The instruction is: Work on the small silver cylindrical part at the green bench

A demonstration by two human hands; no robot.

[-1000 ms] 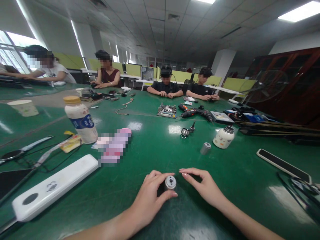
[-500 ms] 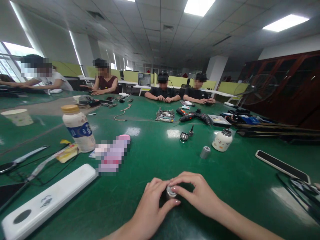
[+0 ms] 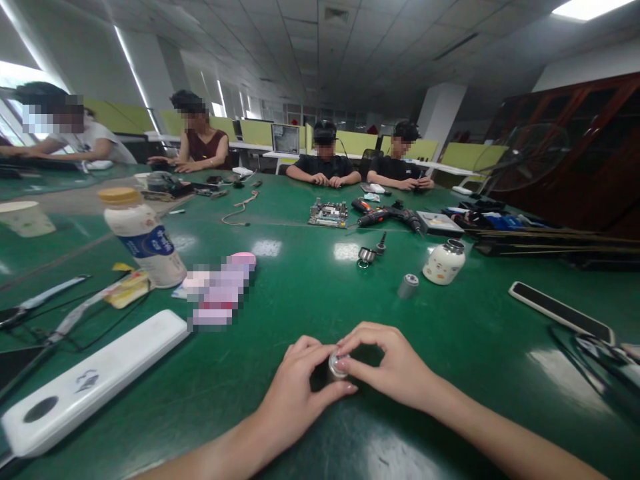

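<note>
A small silver metal cylinder (image 3: 338, 364) stands on the green table in front of me, partly hidden by my fingers. My left hand (image 3: 299, 375) is wrapped round its side, thumb at the near side. From the right, my right hand (image 3: 387, 360) pinches the rim of its top with thumb and fingertips. A second metal cylinder (image 3: 409, 286) stands farther off to the right. Beside that is a cream-coloured bottle (image 3: 445, 262) with printed faces and no lid on its steel neck. Farther back lie a metal cup-like part with a ring (image 3: 367, 257) and a small dark-tipped part (image 3: 381, 244).
On the left are a white power strip (image 3: 95, 387), a drink bottle (image 3: 145, 240), a pink-purple packet (image 3: 225, 290) and cables. A phone (image 3: 561, 311) lies to the right. Behind stand a circuit board (image 3: 329, 213) and power drills (image 3: 387, 215). Several people sit across the table.
The view has tilted slightly downward, so everything sits higher in the picture. Both hands keep their hold on the cylinder, with little change in the fingers.
</note>
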